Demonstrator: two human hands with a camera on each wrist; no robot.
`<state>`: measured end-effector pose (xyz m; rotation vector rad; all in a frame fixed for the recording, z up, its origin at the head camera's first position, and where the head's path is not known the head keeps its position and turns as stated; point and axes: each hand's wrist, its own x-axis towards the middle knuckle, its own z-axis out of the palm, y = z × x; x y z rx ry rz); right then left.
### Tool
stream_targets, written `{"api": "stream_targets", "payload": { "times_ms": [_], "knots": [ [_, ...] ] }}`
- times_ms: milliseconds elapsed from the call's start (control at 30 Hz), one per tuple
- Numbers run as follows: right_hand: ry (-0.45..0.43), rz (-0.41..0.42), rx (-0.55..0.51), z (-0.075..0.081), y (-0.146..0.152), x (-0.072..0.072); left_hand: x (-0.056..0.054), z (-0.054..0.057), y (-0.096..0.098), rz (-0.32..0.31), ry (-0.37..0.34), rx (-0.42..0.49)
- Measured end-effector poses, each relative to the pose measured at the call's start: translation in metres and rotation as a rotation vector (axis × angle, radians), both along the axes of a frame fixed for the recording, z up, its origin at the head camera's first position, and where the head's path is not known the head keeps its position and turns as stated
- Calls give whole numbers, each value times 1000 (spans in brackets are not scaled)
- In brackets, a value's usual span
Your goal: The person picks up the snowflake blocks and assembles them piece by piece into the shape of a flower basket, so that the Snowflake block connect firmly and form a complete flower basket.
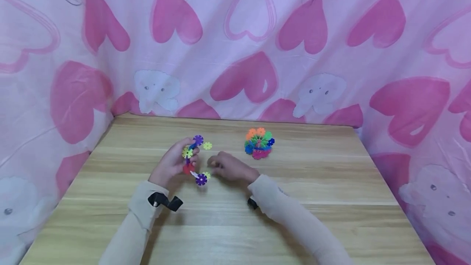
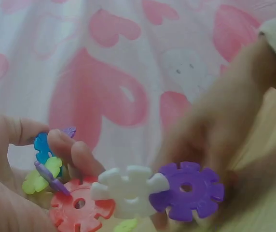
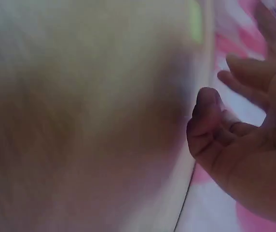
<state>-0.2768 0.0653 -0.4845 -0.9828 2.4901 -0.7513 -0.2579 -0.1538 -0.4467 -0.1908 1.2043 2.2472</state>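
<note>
My left hand holds a curved chain of interlocking plastic snowflake discs between thumb and fingers. In the left wrist view a red disc, a white disc and a purple disc join in a row, while blue and yellow-green ones sit nearer the fingers. A yellow disc shows beside the fingertips; whether it is joined to the chain I cannot tell. Just right of the chain, my right hand hovers with loosely bent fingers. Nothing shows between its fingers in the right wrist view.
Farther back on the wooden table stands a round cluster of joined multicoloured snowflake discs. A pink curtain with hearts encloses the back and sides. Black straps circle the sleeved wrists.
</note>
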Motion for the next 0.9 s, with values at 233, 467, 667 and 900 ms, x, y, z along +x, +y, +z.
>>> {"api": "stream_targets", "payload": {
  "times_ms": [233, 467, 667, 900],
  "knots": [
    [114, 140, 181, 0, -26, 12, -4, 4, -2, 4, -30, -25],
    [-80, 17, 44, 7, -13, 5, -6, -2, 5, 34, -15, -59],
    [-165, -290, -370, 28, 11, -14, -6, -3, 11, 33, 15, -113],
    [-95, -290, -545, 40, 9, -20, -6, -5, 23, -3, 91, -139]
  ]
}}
